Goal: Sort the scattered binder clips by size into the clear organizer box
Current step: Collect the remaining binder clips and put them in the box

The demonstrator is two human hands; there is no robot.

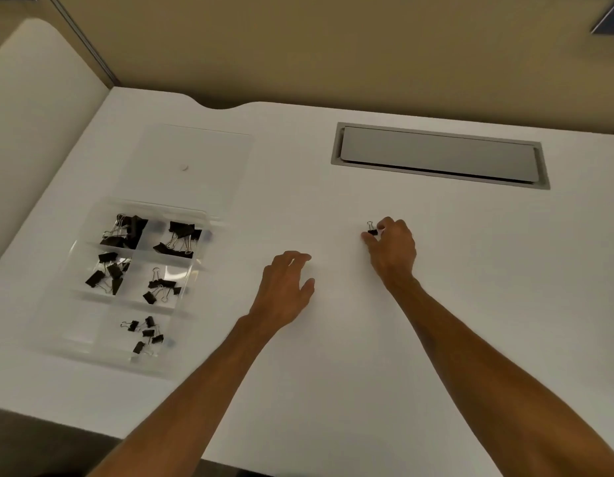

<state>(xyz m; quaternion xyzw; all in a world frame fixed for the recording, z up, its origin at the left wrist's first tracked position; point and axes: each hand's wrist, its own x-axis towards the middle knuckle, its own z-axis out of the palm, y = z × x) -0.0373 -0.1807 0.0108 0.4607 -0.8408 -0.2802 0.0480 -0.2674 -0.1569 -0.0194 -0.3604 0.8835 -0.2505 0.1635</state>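
— What is hard to make out here?

— The clear organizer box by the left edge of the table. Its walls and dividers are faint against the white top, and the near rim blurs. The clear lid lies flat beyond it, toward the far left corner, and shows only as a pale outline with a small mark at its middle. Both forearms are cut off by the bottom of the view.

— And the clips already in the box?

— The sorted clips are black and lie heaped in five compartments, larger ones at the far end, the smallest at the near end. The heaps overlap, so no count can be given.

— Where is the clip in the grip?

— The small binder clip is out at the middle of the table, well apart from the box and nearer than the grey cable hatch set toward the far right. The right hand pinches its black body between thumb and fingertips; the wire handle sticks out beyond the fingers. Whether the clip touches the tabletop cannot be told.

— The other hand?

— The left hand rests palm down between box and clip, fingers loosely curled, holding nothing.
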